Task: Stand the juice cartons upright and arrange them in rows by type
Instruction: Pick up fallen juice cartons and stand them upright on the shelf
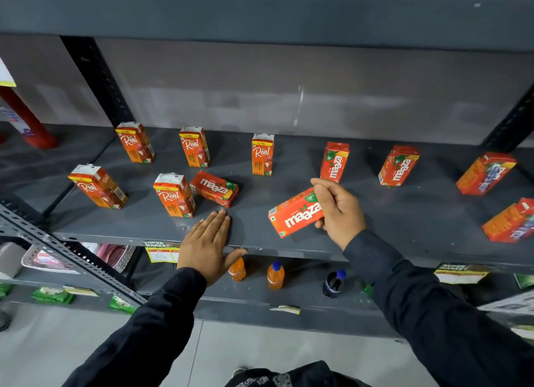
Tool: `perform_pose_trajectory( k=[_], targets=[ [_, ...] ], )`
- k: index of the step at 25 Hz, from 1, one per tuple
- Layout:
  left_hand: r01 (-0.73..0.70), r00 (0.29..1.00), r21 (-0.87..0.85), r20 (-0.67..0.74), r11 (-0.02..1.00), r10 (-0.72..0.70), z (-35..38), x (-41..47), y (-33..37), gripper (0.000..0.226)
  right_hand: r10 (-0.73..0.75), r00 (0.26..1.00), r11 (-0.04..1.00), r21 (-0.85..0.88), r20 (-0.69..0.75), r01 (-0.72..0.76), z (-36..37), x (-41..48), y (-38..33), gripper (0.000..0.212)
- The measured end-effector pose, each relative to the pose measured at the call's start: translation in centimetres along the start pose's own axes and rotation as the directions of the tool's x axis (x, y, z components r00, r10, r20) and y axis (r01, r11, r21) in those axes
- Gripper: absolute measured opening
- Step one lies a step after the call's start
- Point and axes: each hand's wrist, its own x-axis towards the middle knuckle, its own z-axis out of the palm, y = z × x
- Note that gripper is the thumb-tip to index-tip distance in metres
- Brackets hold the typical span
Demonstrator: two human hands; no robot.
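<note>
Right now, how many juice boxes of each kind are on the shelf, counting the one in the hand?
Real cartons: 5
Maaza cartons: 6, counting the one held in the right hand
Total: 11

At three o'clock, the two orange juice cartons with blue lettering (488,173) blur out and the brand won't read, the lower one (511,222) clipped by the frame's edge. The right hand (339,210) covers the far end of its orange Maaza carton (296,213). Down at seven o'clock the yellow shelf price tag (161,252) sits half behind the left hand (206,246), figures too small to read.
</note>
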Motion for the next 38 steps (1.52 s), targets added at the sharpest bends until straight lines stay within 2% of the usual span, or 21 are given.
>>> perform_pose_trajectory(
  k=[4, 8, 10, 12, 14, 18, 21, 24, 29, 34, 38],
  targets=[
    [0.007, 1.0, 0.002, 0.026, 1.0, -0.007, 0.0, 0.0, 0.1, 0.082, -0.036, 0.988, 0.994, -0.092, 0.147, 0.05, -1.5, 0.7, -1.0, 0.033],
    [0.011, 0.999, -0.002, 0.053, 1.0, -0.011, -0.2, 0.0, 0.0, 0.083, -0.041, 0.967, 0.969, -0.227, 0.253, 0.1, -2.6, 1.7, -2.3, 0.057],
    [0.014, 0.998, 0.001, 0.058, 1.0, -0.014, -0.2, 0.0, 0.0, 0.084, -0.028, 0.971, 0.966, -0.241, 0.238, 0.087, -3.1, 1.8, -2.4, 0.052],
    [0.015, 0.998, -0.004, 0.053, 1.0, -0.015, -0.1, 0.0, 0.0, 0.085, -0.013, 0.985, 0.976, -0.212, 0.174, 0.051, -3.9, 1.5, -2.1, 0.037],
    [0.026, 0.999, -0.02, 0.039, 0.999, -0.025, -0.1, 0.0, 0.0, 0.086, -0.028, 0.993, 0.982, -0.182, 0.112, 0.048, -5.3, 0.9, -1.6, 0.032],
    [0.064, 0.998, -0.057, 0.019, 0.996, -0.063, 0.1, 0.2, 0.2, 0.09, -0.111, 0.994, 0.967, -0.228, 0.013, 0.111, -10.7, 0.6, -1.1, 0.035],
    [0.084, 0.996, -0.073, 0.01, 0.994, -0.083, 0.0, 0.2, 0.5, 0.094, -0.15, 0.985, 0.919, -0.379, -0.084, 0.107, -16.3, 1.3, -0.8, 0.048],
    [0.078, 0.997, -0.068, 0.009, 0.995, -0.078, 0.0, 0.2, 0.7, 0.096, -0.108, 0.994, 0.863, -0.499, -0.026, 0.081, -20.5, 1.5, -0.3, 0.06],
    [0.091, 0.996, -0.051, 0.026, 0.995, -0.09, -0.1, 0.2, 0.9, 0.098, -0.068, 0.983, 0.705, -0.689, 0.173, 0.17, -21.7, 1.7, 2.0, 0.044],
    [0.098, 0.995, -0.043, 0.024, 0.994, -0.097, -0.1, 0.3, 1.1, 0.1, -0.057, 0.977, 0.698, -0.691, 0.208, 0.187, -22.1, 2.2, 2.4, 0.048],
    [0.102, 0.995, -0.058, 0.026, 0.993, -0.1, -0.1, 0.2, 1.2, 0.101, -0.049, 0.98, 0.736, -0.656, 0.195, 0.167, -22.3, 1.7, 2.7, 0.048]
  ],
)
